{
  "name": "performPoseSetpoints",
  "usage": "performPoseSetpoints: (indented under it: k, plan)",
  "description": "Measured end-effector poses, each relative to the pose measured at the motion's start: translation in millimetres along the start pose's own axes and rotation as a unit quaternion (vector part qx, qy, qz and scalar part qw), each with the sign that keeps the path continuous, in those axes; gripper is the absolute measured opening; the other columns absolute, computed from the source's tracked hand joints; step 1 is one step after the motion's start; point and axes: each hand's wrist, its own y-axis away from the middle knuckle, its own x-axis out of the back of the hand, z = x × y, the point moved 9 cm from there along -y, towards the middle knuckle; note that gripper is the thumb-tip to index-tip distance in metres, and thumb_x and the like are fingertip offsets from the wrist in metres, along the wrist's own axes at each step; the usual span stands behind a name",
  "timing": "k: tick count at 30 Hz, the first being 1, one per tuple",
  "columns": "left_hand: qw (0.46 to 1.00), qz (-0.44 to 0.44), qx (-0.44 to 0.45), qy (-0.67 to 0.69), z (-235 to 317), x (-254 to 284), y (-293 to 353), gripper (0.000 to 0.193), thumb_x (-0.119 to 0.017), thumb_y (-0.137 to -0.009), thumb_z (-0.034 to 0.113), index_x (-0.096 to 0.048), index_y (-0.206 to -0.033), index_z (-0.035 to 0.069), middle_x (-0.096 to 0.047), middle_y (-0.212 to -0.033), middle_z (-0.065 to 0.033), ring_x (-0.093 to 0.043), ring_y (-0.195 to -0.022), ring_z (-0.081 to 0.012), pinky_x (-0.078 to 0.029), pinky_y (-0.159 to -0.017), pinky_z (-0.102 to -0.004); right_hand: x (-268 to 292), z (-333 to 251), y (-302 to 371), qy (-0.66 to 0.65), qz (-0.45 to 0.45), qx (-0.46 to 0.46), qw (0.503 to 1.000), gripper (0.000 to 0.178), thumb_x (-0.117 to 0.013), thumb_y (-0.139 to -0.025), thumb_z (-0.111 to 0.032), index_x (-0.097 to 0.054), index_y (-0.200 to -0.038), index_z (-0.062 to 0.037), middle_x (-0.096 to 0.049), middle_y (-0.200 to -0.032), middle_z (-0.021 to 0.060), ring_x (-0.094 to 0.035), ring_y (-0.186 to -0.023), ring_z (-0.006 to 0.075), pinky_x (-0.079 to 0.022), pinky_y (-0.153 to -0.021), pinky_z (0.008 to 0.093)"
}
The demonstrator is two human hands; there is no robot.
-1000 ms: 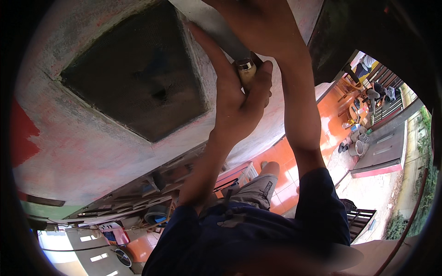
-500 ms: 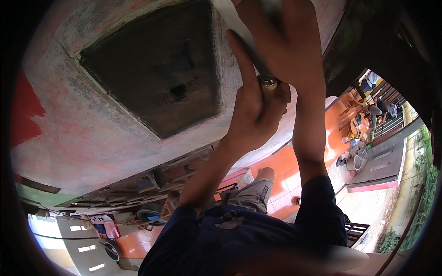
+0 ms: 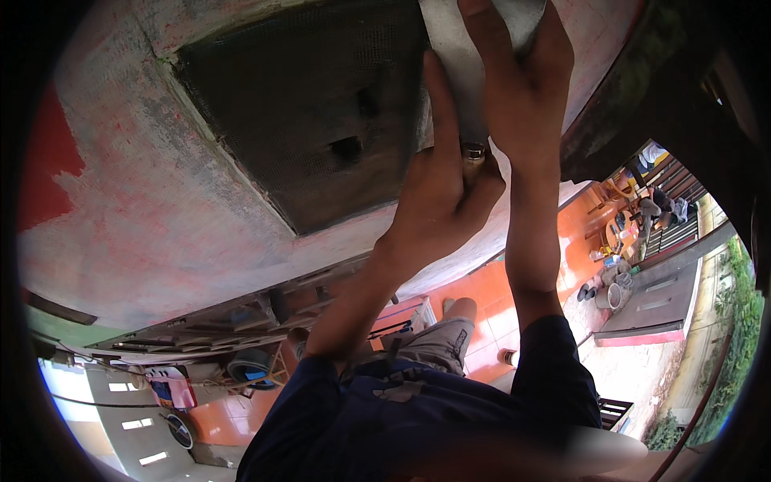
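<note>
My left hand (image 3: 438,197) is closed around the handle of a scraper (image 3: 472,157) with a metal collar. Its forefinger lies stretched along the broad grey blade, which points up the picture. Just to the right, my right hand (image 3: 526,96) is closed on a pale grey flat piece (image 3: 522,22), thumb on one side and fingers on the other. The upper edge of the picture cuts off its fingertips, and whether that piece is separate from the blade I cannot tell. Both hands are raised before a patchy whitish wall (image 3: 241,193).
Left of my hands is a dark mesh-covered opening (image 3: 313,120) with a torn hole. A dark overhanging mass (image 3: 634,104) lies at right. Below are an orange tiled floor (image 3: 490,325), slatted woodwork (image 3: 233,309), a bucket (image 3: 614,296) and a distant person (image 3: 658,205).
The mesh opening has shifted right in the picture as my view turned. My right thumb now shows apart from the fingers, and more of the pale grey surface is visible. The left hand keeps its hold.
</note>
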Motion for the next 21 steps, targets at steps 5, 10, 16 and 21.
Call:
performPoseSetpoints:
  k: [5,10,16,21]
  plan:
    - [0.997,0.008,0.046,-0.054,11,8,4,0.099,-0.05,-0.083,-0.004,0.018,-0.155,-0.001,-0.064,-0.085,-0.0154,-0.06,-0.065,-0.0163,-0.048,-0.063,-0.0275,-3,13,2,-0.067,0.023,-0.003,0.997,0.017,-0.06,-0.101,-0.018,-0.058,-0.097,-0.0015,-0.06,-0.073,0.0029,-0.052,-0.06,0.01,-0.041,-0.053,0.0276]
    - [0.997,0.035,-0.019,-0.065,15,21,-6,0.101,-0.053,-0.082,-0.003,0.018,-0.154,0.0,-0.062,-0.065,-0.0182,-0.063,-0.053,-0.0284,-0.05,-0.056,-0.0362,-1,-1,16,0.075,0.058,-0.002,0.996,0.018,-0.06,-0.101,-0.016,-0.058,-0.099,0.0011,-0.062,-0.076,0.0069,-0.056,-0.067,0.0124,-0.044,-0.059,0.0282]
    - [0.996,0.025,0.053,0.066,12,3,9,0.091,-0.043,-0.091,-0.005,0.02,-0.156,0.009,-0.059,-0.072,-0.0042,-0.05,-0.049,-0.007,-0.042,-0.046,-0.0231,-3,-13,1,0.066,-0.023,0.033,0.997,0.013,-0.059,-0.1,-0.011,-0.057,-0.099,0.0014,-0.059,-0.078,0.0044,-0.051,-0.071,0.0094,-0.042,-0.062,0.0263]
    - [0.995,0.03,0.063,0.065,21,5,6,0.091,-0.041,-0.091,-0.006,0.019,-0.157,0.01,-0.055,-0.064,-0.0019,-0.048,-0.046,-0.0071,-0.041,-0.044,-0.0235,-3,-15,4,0.015,-0.017,0.031,0.999,0.008,-0.059,-0.099,-0.006,-0.056,-0.1,0.0014,-0.056,-0.078,0.0028,-0.048,-0.072,0.0079,-0.04,-0.062,0.0252]
